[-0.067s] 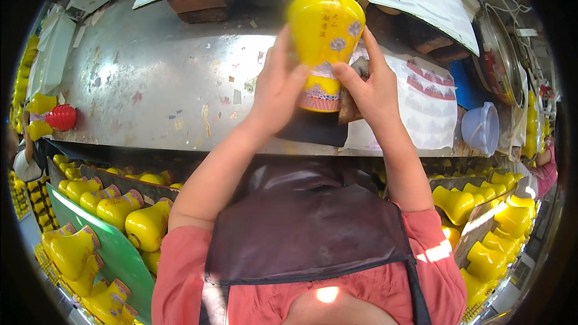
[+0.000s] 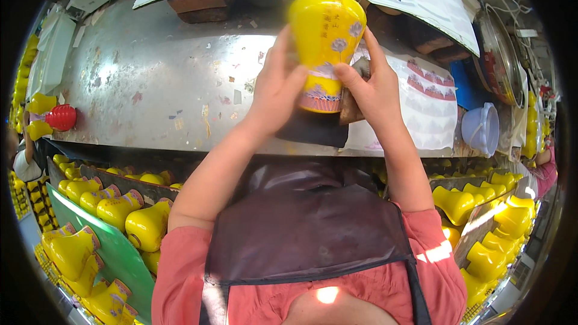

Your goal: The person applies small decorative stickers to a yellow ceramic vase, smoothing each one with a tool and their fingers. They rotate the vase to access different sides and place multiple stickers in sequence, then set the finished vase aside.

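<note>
Gripping yellow vase (image 2: 319, 30) between left hand (image 2: 274, 90) and right hand (image 2: 378, 91), each half-curled firmly against opposite side, likely for even support; held neck-away over metal table (image 2: 150, 84), beside patterned sheet (image 2: 415, 114), probably laid within reach

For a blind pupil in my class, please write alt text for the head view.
A person in a dark apron holds a glossy yellow bottle with purple flowers between left hand and right hand, over a metal table. To the right are a printed sheet and a pale bucket; more yellow bottles line both sides.
</note>
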